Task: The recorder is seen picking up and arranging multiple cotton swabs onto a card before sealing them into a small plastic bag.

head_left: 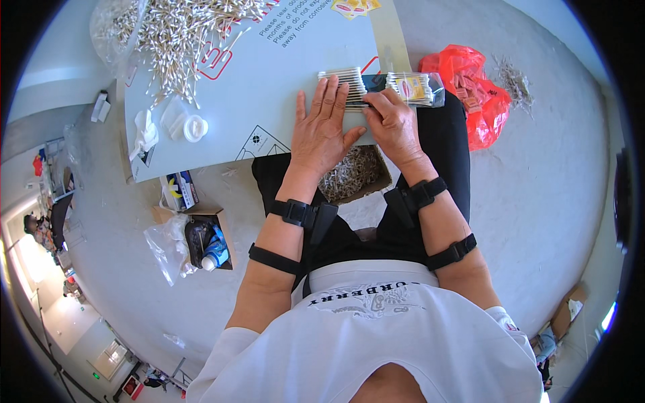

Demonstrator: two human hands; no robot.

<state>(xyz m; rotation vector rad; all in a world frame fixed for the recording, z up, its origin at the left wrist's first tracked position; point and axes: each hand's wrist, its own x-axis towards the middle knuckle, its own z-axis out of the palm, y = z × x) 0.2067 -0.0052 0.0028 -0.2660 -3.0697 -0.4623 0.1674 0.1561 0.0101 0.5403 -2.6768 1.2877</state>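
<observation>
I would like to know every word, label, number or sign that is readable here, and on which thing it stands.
Wording is only located here, not copied.
Table: readable dark lettering; red outline symbols; black triangle sign.
White shirt: mostly readable dark lettering; grey emblem.
Swab packet: yellow label, print too small.
Yellow cards: too small.
Blue-and-white box: too small.

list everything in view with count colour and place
table: one, grey, top centre
loose swabs: many, white, table's far left
swab row: one, white, table's right
swab packet: one, clear, table's right edge
cards: several, yellow, table's far edge
tub: one, white, table left
plastic bag: one, red, floor right
swab box: one, brown, below table edge
open box: one, brown, floor left
background clutter: indistinct
straps: four, black, forearms
shirt: one, white, bottom centre
left hand: one, bare, over swab row
right hand: one, bare, beside packet
</observation>
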